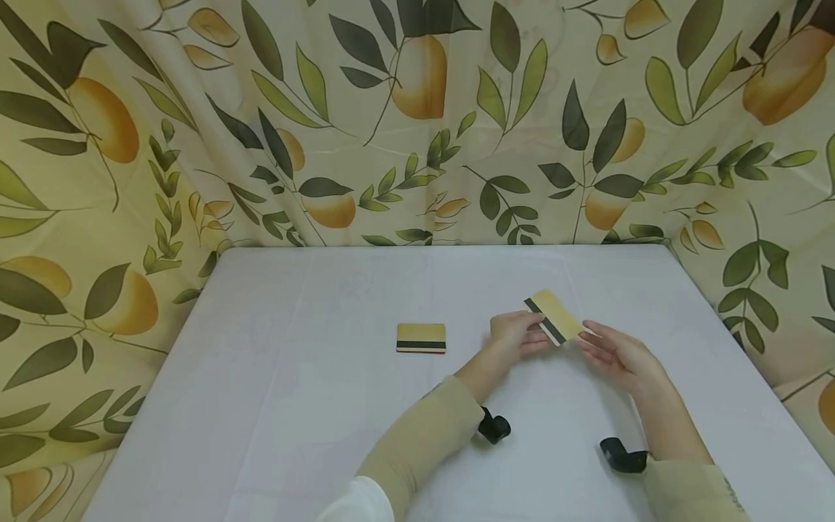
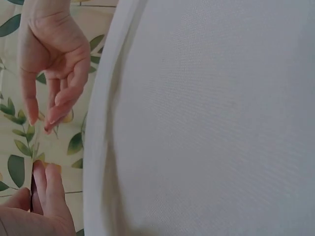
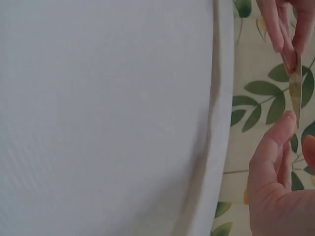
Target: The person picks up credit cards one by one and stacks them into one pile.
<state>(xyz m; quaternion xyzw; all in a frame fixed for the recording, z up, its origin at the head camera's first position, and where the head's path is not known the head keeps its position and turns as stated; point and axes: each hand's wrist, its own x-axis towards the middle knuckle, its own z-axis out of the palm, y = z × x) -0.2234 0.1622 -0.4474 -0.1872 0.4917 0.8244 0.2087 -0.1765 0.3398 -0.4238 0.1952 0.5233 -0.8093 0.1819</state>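
My left hand [image 1: 515, 335] pinches a gold card with a black stripe [image 1: 559, 313] between thumb and fingers, a little above the right side of the table. The card is tilted, its striped side facing the head camera. By its right end is my right hand [image 1: 620, 357], fingers loosely bent and thumb apart from them. In the right wrist view the card [image 3: 296, 93] appears nearly edge-on, with the right fingertips [image 3: 289, 116] close to its lower end; whether they touch is unclear. Left of the hands, another gold striped card [image 1: 420, 333] lies flat, a thin red edge showing under it.
A white-covered table [image 1: 293, 406] spreads under both hands. Leaf-and-fruit patterned curtains [image 1: 417, 159] hang behind it and along its sides. Black wrist cameras [image 1: 493, 426] stick out from both beige sleeves [image 1: 424, 442].
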